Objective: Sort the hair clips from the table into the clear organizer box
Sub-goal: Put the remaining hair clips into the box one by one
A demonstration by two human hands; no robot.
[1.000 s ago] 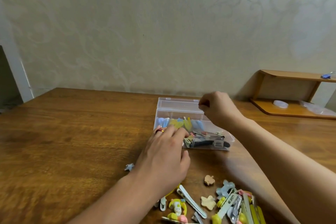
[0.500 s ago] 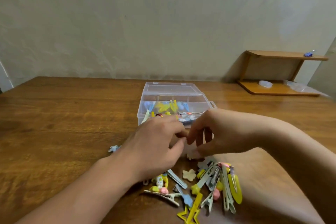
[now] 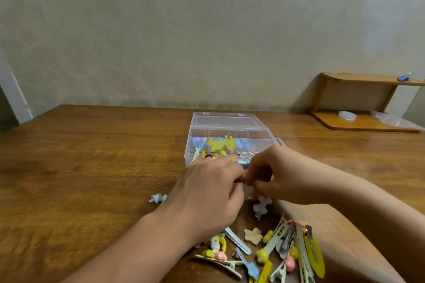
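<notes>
The clear organizer box (image 3: pixel 232 132) stands open at mid-table, its lid laid back, with blue and yellow hair clips in its compartments. My left hand (image 3: pixel 207 193) and my right hand (image 3: pixel 282 177) meet fingertip to fingertip just in front of the box, above the table. Both sets of fingers are curled into a pinch, and whatever lies between them is hidden. A pale blue flower clip (image 3: pixel 261 208) lies just under my right hand. The pile of loose hair clips (image 3: pixel 285 250) is spread near the table's front edge, and one small blue clip (image 3: pixel 158 197) lies apart at the left.
The wooden table (image 3: pixel 92 167) runs to a papered wall behind. A small wooden shelf (image 3: pixel 363 99) stands at the back right with clear plastic pieces on its lower board and a blue item on top.
My right hand came back from the box's far side to meet my left hand in front of the box. The camera tilted, bringing more of the clip pile into view.
</notes>
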